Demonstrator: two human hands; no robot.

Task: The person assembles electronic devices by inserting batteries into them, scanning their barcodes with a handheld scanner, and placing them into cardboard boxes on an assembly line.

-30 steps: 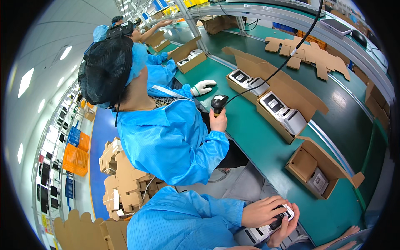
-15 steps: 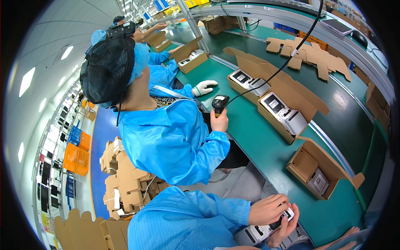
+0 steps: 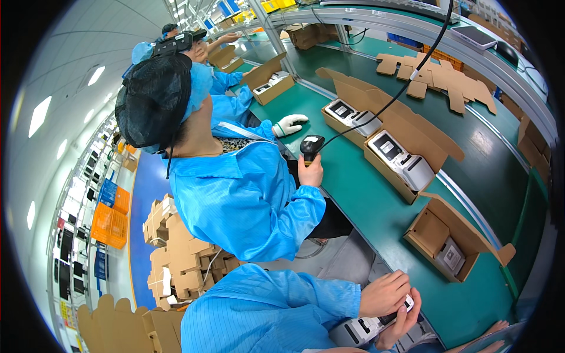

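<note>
Low in the head view, my two bare hands, in blue sleeves, are together on a white-and-grey device (image 3: 355, 331) with black slots. Its exact kind does not show. My left hand (image 3: 385, 294) has its fingers bent over the device's far end, covering part of it. From the right side and below, my right hand (image 3: 403, 322) curls round the same end, where a small white part (image 3: 409, 303) shows between the hands. Beyond them, an open cardboard box (image 3: 432, 238) on the green bench (image 3: 376, 215) has a grey piece with a label (image 3: 451, 257) inside.
A co-worker (image 3: 247, 194) in blue stands to my left, holding a corded handheld scanner (image 3: 310, 146). Open boxes (image 3: 385, 167) with similar devices line the bench. Flattened cardboard (image 3: 441, 76) lies farther back. Cartons (image 3: 188, 259) are piled on the floor. Someone's fingers (image 3: 494, 329) show at lower right.
My left hand has shifted slightly up and to the right over the device. My right hand stays nearly in place. A person far along the bench has turned their head.
</note>
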